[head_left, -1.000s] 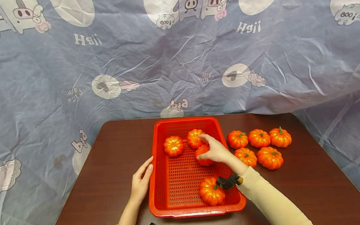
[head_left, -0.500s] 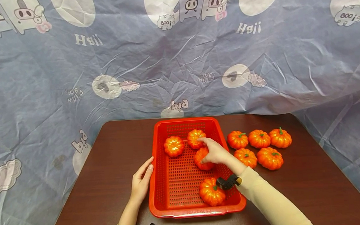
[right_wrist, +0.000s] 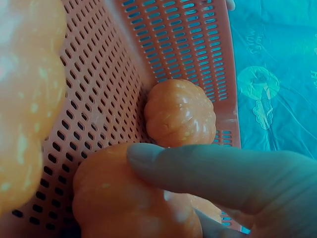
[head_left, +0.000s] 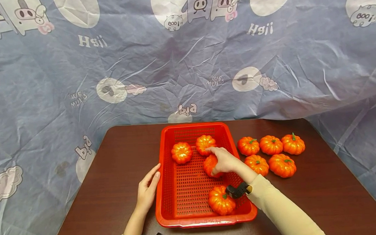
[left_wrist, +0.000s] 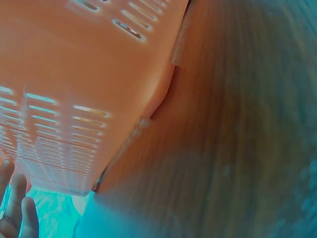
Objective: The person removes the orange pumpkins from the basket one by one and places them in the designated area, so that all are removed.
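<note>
My right hand [head_left: 227, 160] reaches over the red plastic basket [head_left: 199, 221] and grips a small orange pumpkin [head_left: 210, 166] inside it. In the right wrist view the thumb [right_wrist: 198, 171] lies across the side of this pumpkin [right_wrist: 124, 198]; the other fingers are mostly hidden. Another pumpkin [head_left: 205, 145] sits just beyond the fingers, and one [head_left: 182, 152] is at the basket's back left. Near the front right corner lies a pumpkin [head_left: 221, 200] with a green stem, below my right wrist. My left hand [head_left: 146, 192] rests its straight fingers against the basket's left side.
Several more pumpkins [head_left: 271, 144] stand in two rows on the brown table [head_left: 335, 194], right of the basket. A patterned blue-grey cloth [head_left: 159, 69] hangs behind the table. Black wrist cameras [head_left: 237, 190] are strapped to both wrists.
The pumpkin in my right hand has shifted slightly toward me, and the fingers have moved down with it, away from the pumpkin behind. My left hand and the basket have stayed put.
</note>
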Motion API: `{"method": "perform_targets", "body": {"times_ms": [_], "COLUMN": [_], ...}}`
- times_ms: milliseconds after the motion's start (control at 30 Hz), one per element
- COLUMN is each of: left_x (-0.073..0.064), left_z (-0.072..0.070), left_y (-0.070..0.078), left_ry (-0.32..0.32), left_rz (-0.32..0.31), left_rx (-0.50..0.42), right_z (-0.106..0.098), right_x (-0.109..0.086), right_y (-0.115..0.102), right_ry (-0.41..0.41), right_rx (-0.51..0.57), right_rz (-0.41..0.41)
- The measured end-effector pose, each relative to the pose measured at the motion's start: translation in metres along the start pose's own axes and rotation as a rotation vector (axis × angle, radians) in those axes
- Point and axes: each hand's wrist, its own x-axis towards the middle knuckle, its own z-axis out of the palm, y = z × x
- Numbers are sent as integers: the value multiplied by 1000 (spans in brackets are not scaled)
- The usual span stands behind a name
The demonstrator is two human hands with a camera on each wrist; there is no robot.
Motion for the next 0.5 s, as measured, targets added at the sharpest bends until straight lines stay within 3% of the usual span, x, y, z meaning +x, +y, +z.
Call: {"method": "perform_targets", "body": {"times_ms": [500], "left_x": [0], "left_z": [0], "left_y": [2], "left_ry": [1], "left_rz": [-21], "left_rx": [-7], "right_z": [3], "right_x": [0], "right_y": [0], "right_ry": [-50], "right_rx": [-40], "right_rz": [16]}}
